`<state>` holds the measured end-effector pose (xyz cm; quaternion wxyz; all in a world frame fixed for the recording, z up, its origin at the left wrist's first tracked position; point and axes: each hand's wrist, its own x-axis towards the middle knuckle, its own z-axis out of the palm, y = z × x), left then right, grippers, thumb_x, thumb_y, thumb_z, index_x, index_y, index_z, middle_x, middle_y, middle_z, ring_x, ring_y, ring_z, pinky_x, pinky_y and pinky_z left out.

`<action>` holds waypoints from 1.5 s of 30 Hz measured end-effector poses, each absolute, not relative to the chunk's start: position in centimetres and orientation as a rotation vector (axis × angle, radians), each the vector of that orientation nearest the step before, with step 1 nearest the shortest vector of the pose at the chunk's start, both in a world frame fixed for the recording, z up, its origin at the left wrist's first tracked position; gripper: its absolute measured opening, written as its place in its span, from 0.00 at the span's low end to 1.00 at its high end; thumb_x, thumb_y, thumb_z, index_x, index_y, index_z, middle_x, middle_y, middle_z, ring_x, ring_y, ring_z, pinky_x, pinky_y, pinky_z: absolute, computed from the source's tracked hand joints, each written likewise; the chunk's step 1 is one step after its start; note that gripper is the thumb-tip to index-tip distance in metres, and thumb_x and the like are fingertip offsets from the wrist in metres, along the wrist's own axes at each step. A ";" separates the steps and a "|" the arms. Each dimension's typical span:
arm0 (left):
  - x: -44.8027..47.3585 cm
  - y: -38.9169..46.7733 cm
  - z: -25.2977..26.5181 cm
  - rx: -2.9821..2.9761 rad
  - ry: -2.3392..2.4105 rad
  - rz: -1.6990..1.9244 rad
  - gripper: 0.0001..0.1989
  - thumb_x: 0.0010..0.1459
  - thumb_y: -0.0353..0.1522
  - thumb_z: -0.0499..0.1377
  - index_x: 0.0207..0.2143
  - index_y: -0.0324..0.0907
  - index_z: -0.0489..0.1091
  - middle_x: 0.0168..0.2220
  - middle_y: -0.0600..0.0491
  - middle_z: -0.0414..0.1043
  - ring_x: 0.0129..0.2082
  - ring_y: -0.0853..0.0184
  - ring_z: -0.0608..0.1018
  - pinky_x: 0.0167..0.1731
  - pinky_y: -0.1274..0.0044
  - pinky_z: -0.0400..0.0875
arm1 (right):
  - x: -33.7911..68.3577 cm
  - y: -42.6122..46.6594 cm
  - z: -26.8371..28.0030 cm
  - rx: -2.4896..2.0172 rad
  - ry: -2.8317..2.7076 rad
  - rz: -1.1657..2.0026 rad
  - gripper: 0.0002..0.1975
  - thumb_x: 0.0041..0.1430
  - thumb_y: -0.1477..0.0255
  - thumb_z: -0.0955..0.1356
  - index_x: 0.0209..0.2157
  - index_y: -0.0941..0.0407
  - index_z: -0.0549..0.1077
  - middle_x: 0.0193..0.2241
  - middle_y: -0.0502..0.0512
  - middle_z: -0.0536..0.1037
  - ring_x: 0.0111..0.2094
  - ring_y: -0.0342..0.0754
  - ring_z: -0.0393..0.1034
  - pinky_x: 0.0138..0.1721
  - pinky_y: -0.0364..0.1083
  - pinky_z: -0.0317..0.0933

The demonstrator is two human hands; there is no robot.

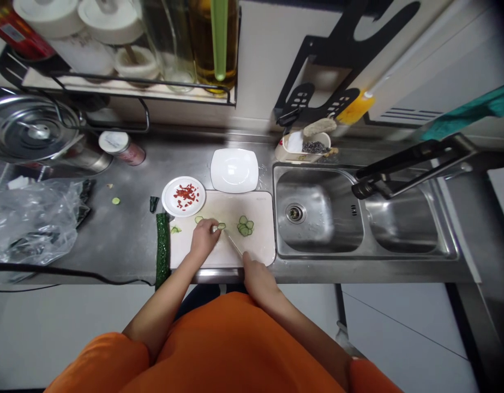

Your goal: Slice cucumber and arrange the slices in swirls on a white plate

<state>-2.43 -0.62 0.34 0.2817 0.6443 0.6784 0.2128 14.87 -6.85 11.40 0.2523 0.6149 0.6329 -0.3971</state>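
My right hand (258, 277) is closed round the handle of a kitchen knife (234, 244), whose blade slants up and left over the white cutting board (260, 210). The knife tip is close to a cucumber slice (221, 226) at the fingertips of my left hand (204, 237). Those left fingers are pinched on the cucumber slice. On the right part of the board lies a small cluster of cucumber slices (245, 225). Another slice (199, 219) sits just beyond my left hand, and thin green scraps (175, 230) lie at the board's left edge.
A long piece of cucumber (162, 245) lies left of the board. Behind the board stand a round plate (167, 197) with chopped red pieces and a white square dish (234, 170). A double sink (317, 213) is at right, a plastic bag (35, 224) at left.
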 end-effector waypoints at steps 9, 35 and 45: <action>-4.6 -0.2 2.3 1.236 1.962 0.624 0.10 0.50 0.39 0.58 0.31 0.42 0.72 0.28 0.55 0.74 0.28 0.70 0.73 0.33 0.79 0.66 | 17.1 -8.0 11.2 1.675 1.685 -1.128 0.24 0.55 0.85 0.54 0.52 0.56 0.60 0.37 0.61 0.75 0.40 0.52 0.70 0.34 0.44 0.57; 2.9 4.5 2.7 2.029 1.220 0.101 0.04 0.45 0.30 0.60 0.28 0.43 0.74 0.29 0.52 0.72 0.29 0.65 0.73 0.30 0.76 0.65 | 16.8 -8.5 11.3 1.676 1.700 -1.070 0.20 0.59 0.84 0.53 0.50 0.56 0.60 0.39 0.62 0.75 0.41 0.55 0.72 0.35 0.47 0.61; 3.7 4.2 1.3 2.009 1.284 0.061 0.02 0.44 0.28 0.60 0.25 0.43 0.70 0.28 0.53 0.70 0.28 0.67 0.72 0.29 0.78 0.64 | 16.9 -8.6 11.2 1.696 1.694 -1.092 0.18 0.59 0.83 0.53 0.49 0.56 0.61 0.38 0.63 0.75 0.40 0.54 0.72 0.35 0.47 0.62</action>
